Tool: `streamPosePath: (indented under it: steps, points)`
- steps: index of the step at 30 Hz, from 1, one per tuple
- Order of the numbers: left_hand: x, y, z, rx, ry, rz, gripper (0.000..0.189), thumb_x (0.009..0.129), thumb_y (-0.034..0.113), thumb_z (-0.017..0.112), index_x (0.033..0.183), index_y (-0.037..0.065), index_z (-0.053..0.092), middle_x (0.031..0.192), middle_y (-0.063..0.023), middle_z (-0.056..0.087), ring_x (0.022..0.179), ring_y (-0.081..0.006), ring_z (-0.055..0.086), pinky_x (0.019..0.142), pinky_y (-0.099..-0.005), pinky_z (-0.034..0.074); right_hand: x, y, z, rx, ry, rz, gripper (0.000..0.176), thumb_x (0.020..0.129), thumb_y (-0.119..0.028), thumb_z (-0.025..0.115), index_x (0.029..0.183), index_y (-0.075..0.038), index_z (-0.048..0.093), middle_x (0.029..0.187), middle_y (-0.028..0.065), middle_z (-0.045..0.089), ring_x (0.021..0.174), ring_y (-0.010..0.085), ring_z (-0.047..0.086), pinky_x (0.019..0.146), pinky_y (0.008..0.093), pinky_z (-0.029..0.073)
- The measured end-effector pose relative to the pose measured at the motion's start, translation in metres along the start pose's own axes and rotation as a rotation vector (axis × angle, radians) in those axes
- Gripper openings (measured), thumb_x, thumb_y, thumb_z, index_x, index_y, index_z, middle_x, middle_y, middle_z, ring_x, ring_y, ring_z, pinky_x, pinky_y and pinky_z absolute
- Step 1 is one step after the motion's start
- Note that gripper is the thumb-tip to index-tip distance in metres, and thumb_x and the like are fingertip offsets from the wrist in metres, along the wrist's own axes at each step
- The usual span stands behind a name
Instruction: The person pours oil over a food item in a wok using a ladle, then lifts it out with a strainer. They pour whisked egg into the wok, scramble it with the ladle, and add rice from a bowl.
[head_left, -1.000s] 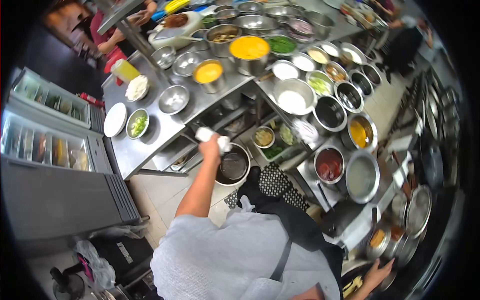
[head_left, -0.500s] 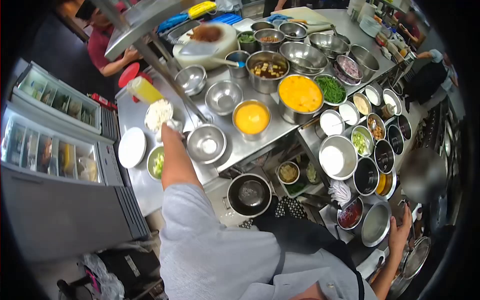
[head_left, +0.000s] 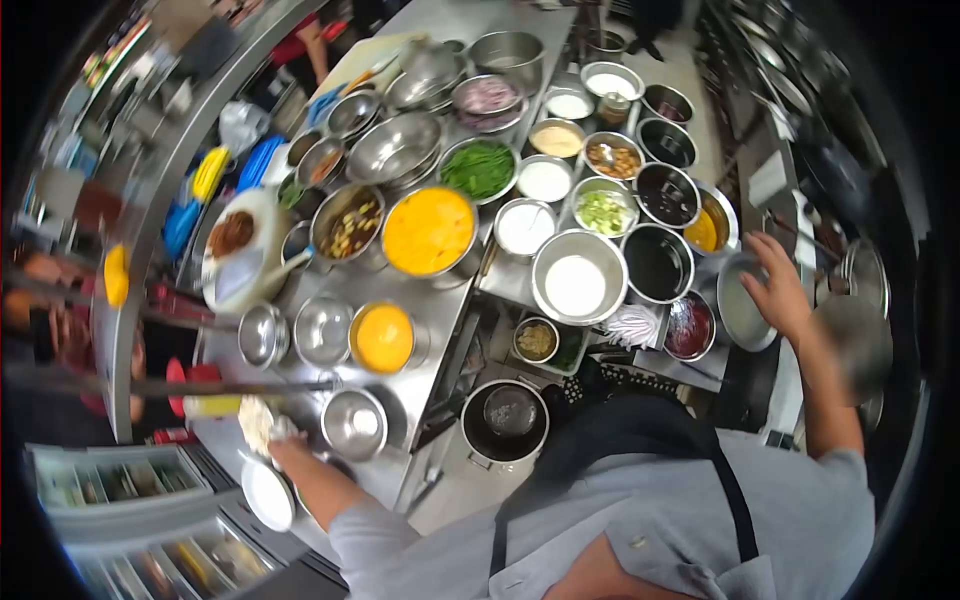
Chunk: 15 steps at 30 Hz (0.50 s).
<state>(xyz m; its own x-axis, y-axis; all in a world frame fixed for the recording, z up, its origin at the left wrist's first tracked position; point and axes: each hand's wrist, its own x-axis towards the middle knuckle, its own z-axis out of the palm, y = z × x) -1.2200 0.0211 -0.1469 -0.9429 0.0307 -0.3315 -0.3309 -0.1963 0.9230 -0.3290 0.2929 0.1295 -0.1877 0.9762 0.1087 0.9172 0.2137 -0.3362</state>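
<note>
At the lower left, my left hand [head_left: 287, 440] is at the edge of a bowl of white shredded food [head_left: 256, 424]. Something whitish covers its fingers, which are too smeared to read. An empty steel bowl [head_left: 354, 424] stands just right of it, and a white plate [head_left: 268, 496] lies below. On the right, my right hand [head_left: 780, 285] has its fingers spread over the rim of a wide pan of cloudy liquid [head_left: 741, 312]. Nothing shows in it. A pot of dark red contents [head_left: 690, 327] is beside that pan.
Pots of yellow liquid [head_left: 383, 338] and orange-yellow liquid [head_left: 430, 231] stand on the steel counter, with green vegetables [head_left: 480, 169] behind. Several sauce pots fill the middle right. A large black pot [head_left: 505, 421] sits low in front. A person's legs [head_left: 648, 22] show at the far end.
The view has swung to the right and tilted. My right hand has risen over the wide pan, with its fingers spreading. My left hand stays by the white food.
</note>
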Motion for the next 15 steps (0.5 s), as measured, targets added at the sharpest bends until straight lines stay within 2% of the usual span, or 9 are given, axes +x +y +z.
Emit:
streamPosePath:
  steps: [2, 4, 6, 8, 9, 10, 12, 13, 15]
  points:
    - [-0.009, 0.014, -0.012, 0.076, 0.061, 0.123, 0.021, 0.080, 0.025, 0.056, 0.094, 0.009, 0.059, 0.087, -0.0039, 0.062, 0.078, -0.0199, 0.060, 0.060, -0.0344, 0.051, 0.030, -0.016, 0.003, 0.141, 0.002, -0.008, 0.044, 0.077, -0.008, 0.064, 0.119, -0.001, 0.054, 0.111, 0.0153, 0.056, 0.092, 0.0277, 0.059, 0.084, 0.0334, 0.046]
    - [-0.015, 0.027, -0.025, 0.107, 0.054, 0.236, 0.018, 0.078, 0.022, 0.057, 0.090, 0.009, 0.061, 0.084, -0.0032, 0.063, 0.075, -0.0184, 0.061, 0.059, -0.0324, 0.051, 0.065, -0.025, 0.021, 0.203, -0.024, -0.030, 0.034, 0.078, -0.009, 0.063, 0.110, -0.001, 0.060, 0.095, 0.0136, 0.060, 0.077, 0.0231, 0.060, 0.074, 0.0319, 0.048]
    - [-0.010, 0.064, -0.055, -0.072, -0.120, -0.080, 0.019, 0.082, 0.025, 0.053, 0.091, 0.011, 0.061, 0.084, -0.0027, 0.063, 0.075, -0.0187, 0.062, 0.059, -0.0336, 0.052, 0.107, -0.020, 0.069, 0.393, -0.095, -0.123, 0.028, 0.078, -0.011, 0.063, 0.104, -0.001, 0.064, 0.086, 0.0131, 0.061, 0.074, 0.0222, 0.060, 0.070, 0.0320, 0.049]
    - [-0.117, 0.102, -0.043, -0.046, -0.133, -0.138, 0.022, 0.084, 0.028, 0.051, 0.095, 0.012, 0.062, 0.088, -0.0034, 0.065, 0.078, -0.0209, 0.063, 0.063, -0.0352, 0.052, 0.140, -0.048, 0.102, 0.429, -0.288, -0.230, 0.029, 0.077, -0.013, 0.062, 0.104, -0.002, 0.065, 0.080, 0.0138, 0.061, 0.074, 0.0237, 0.060, 0.070, 0.0329, 0.048]
    - [-0.135, 0.103, -0.047, -0.037, -0.071, -0.041, 0.026, 0.086, 0.032, 0.048, 0.097, 0.012, 0.062, 0.092, -0.0040, 0.065, 0.081, -0.0218, 0.064, 0.067, -0.0354, 0.053, 0.157, -0.062, 0.123, 0.417, -0.369, -0.277, 0.030, 0.078, -0.013, 0.062, 0.106, -0.002, 0.064, 0.083, 0.0142, 0.061, 0.074, 0.0230, 0.060, 0.069, 0.0326, 0.048]
    - [-0.172, 0.109, -0.043, -0.014, -0.035, -0.036, 0.026, 0.086, 0.032, 0.048, 0.097, 0.012, 0.062, 0.092, -0.0040, 0.065, 0.081, -0.0218, 0.064, 0.067, -0.0354, 0.053, 0.172, -0.075, 0.147, 0.406, -0.449, -0.325, 0.032, 0.078, -0.013, 0.062, 0.108, -0.002, 0.064, 0.085, 0.0147, 0.062, 0.074, 0.0223, 0.060, 0.068, 0.0323, 0.048]
    - [-0.275, 0.116, -0.025, 0.062, 0.017, -0.119, 0.030, 0.086, 0.034, 0.048, 0.101, 0.011, 0.060, 0.094, -0.0035, 0.065, 0.084, -0.0199, 0.063, 0.069, -0.0349, 0.053, 0.195, -0.094, 0.204, 0.467, -0.304, -0.508, 0.031, 0.077, -0.013, 0.063, 0.106, -0.003, 0.065, 0.083, 0.0153, 0.062, 0.074, 0.0256, 0.061, 0.069, 0.0340, 0.049]
    - [-0.300, 0.114, -0.032, 0.058, 0.039, -0.134, 0.034, 0.086, 0.033, 0.049, 0.108, 0.009, 0.058, 0.099, -0.0048, 0.064, 0.087, -0.0204, 0.063, 0.071, -0.0353, 0.053, 0.205, -0.101, 0.216, 0.476, -0.330, -0.519, 0.031, 0.077, -0.013, 0.063, 0.106, -0.003, 0.065, 0.083, 0.0153, 0.062, 0.074, 0.0256, 0.061, 0.069, 0.0340, 0.049]
    - [-0.329, 0.101, -0.045, 0.051, 0.012, -0.192, 0.034, 0.086, 0.030, 0.049, 0.111, 0.007, 0.056, 0.100, -0.0065, 0.063, 0.088, -0.0228, 0.062, 0.072, -0.0366, 0.053, 0.219, -0.110, 0.232, 0.507, -0.449, -0.705, 0.026, 0.077, -0.011, 0.063, 0.101, -0.003, 0.067, 0.083, 0.0145, 0.063, 0.075, 0.0279, 0.062, 0.069, 0.0349, 0.049]
